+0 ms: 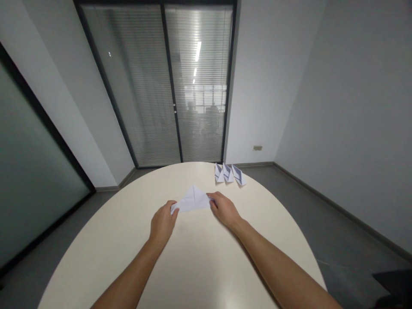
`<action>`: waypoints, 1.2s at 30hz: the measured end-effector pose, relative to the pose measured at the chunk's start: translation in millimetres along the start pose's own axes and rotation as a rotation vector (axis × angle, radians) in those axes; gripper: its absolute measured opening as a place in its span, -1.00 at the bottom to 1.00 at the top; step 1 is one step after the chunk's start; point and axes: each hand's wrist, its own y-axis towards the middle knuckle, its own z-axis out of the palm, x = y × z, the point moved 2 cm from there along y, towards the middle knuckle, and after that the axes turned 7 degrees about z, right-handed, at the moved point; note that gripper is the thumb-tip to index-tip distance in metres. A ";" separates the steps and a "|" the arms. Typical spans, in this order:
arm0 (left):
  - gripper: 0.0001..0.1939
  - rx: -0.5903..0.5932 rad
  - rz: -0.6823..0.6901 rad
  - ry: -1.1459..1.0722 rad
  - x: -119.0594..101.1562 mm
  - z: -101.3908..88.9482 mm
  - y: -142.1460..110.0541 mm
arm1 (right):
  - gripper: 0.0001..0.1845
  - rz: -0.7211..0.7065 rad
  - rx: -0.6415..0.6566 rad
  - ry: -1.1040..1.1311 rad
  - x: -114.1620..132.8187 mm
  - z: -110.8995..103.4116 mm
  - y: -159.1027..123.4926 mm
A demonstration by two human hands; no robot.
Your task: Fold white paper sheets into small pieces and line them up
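Observation:
A white sheet of paper folded into a triangle (pixel 193 199) lies flat on the round cream table (pixel 199 266). My left hand (pixel 163 223) pinches the triangle's left corner, fingers closed on it. At the right corner, my right hand (pixel 223 209) grips the paper with curled fingers. Both forearms reach in from the near edge.
Three folded white paper boats (pixel 229 174) stand in a row near the table's far edge, right of centre. Beyond the table are grey floor, a glass sliding door with blinds (pixel 170 86), and plain walls. A dark object (pixel 394 283) sits at the lower right.

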 end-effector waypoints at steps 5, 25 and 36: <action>-0.82 0.007 0.012 -0.005 1.4 1.3 0.4 | -0.53 0.052 -0.063 -0.027 -4.3 3.9 1.2; -0.68 0.094 0.097 0.222 -8.0 -2.2 -1.7 | -0.59 0.167 -0.063 -0.101 -7.0 3.3 1.6; -0.69 0.083 0.159 0.220 -2.1 4.5 -0.9 | -0.68 0.064 -0.014 -0.223 2.1 -0.8 0.0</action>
